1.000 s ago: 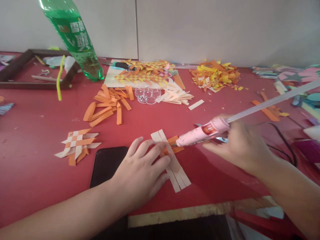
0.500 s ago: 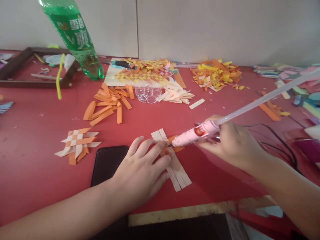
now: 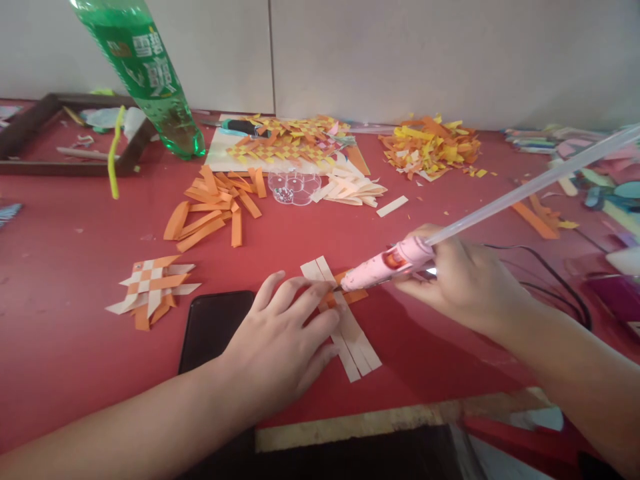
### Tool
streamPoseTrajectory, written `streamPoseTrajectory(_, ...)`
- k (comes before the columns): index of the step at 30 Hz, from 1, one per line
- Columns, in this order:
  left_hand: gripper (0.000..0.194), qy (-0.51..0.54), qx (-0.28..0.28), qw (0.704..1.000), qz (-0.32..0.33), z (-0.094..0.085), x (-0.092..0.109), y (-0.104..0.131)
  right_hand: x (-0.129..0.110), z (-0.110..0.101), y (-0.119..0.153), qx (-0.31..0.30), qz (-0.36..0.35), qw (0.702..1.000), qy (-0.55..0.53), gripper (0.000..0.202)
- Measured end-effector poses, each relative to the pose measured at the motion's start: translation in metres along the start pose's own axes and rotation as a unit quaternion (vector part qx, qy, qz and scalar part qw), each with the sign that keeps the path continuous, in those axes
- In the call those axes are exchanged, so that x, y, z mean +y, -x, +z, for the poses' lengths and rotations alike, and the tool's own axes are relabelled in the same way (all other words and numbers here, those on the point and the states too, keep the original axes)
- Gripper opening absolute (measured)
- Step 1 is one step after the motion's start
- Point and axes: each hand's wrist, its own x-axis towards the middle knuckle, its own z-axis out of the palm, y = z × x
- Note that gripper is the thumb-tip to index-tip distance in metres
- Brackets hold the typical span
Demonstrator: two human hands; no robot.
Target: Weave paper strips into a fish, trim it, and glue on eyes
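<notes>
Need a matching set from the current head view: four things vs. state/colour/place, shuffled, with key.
Column 1
1. left hand
2. glue gun
3. phone
4. bottle

Column 2
A. green, near the wall
B. black, partly hidden by the left arm
C. resting over the pale strips
D. pink, held in the right hand

Pairs: 1-C, 2-D, 3-B, 4-A
</notes>
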Motion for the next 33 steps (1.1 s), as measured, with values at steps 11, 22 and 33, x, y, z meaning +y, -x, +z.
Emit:
streamPoseTrajectory(11, 0.035, -0.004, 0.013, 1.000, 0.003, 0.0012, -0.0001, 0.0002, 0.0026, -0.0036, 0.0034, -0.013, -0.004, 1.000, -0.016, 0.022)
streamPoseTrajectory(22, 0.036, -0.004, 0.014, 1.000, 0.004, 0.0017, -0.0005, 0.0018, 0.0025, -0.0044, 0.0006, -0.022, -0.002, 0.999, -0.026, 0.023)
streamPoseTrajectory(33, 0.036, -0.006, 0.016, 1.000, 0.006, 0.0017, -0.0006, 0.0010, 0.0047, -0.0054, 0.0035, -0.028, 0.000, 0.999, -0.025, 0.025)
